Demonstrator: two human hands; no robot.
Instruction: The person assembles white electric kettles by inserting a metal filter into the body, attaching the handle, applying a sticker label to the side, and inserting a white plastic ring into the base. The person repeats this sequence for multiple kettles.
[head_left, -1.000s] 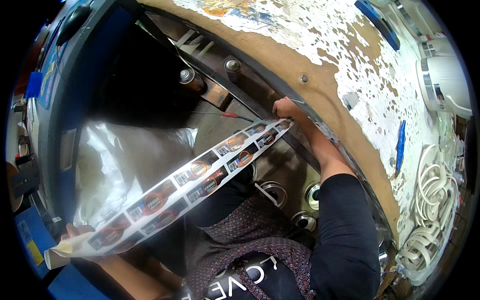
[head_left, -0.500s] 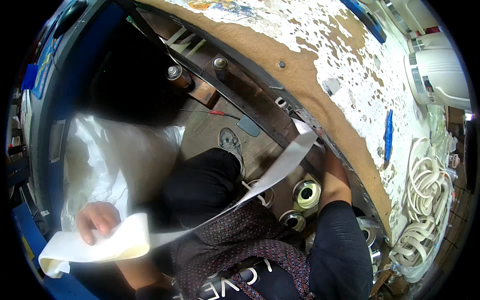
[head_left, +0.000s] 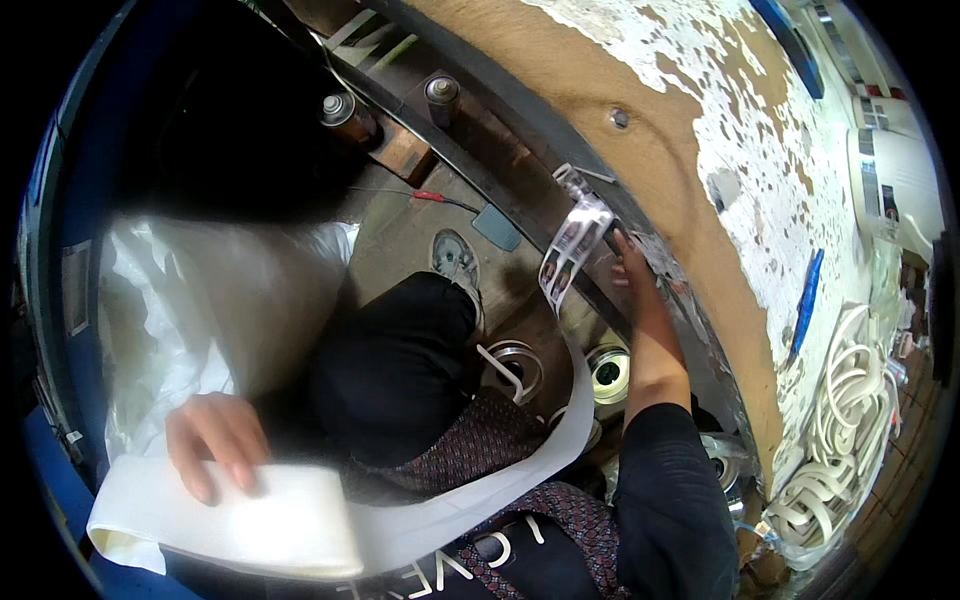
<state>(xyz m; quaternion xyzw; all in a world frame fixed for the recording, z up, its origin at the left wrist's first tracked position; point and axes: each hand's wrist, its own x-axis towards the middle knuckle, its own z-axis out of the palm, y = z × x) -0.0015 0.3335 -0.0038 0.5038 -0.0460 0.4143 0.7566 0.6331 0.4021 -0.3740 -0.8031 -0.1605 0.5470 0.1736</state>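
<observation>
Workbench edge (head_left: 560, 190), label strip (head_left: 560, 400) running diagonally

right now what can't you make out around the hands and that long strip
- Head view: right hand fingertips, hidden against the table edge behind the strip.
- Pictures printed on the strip: too small and curled.
- Strip's rolled end under the left hand: blurred; its lower part is cut off by the picture's rim.
- Area above the plastic sheet: dark and blurred.

Only 1 view: a head-worn fisheye looking steeply down over the person's own lap and legs, close in. The left hand (head_left: 215, 440) enters at lower left, the right hand (head_left: 632, 268) reaches up-right toward the worn surface (head_left: 640, 150), whose edge bends near the rim.
</observation>
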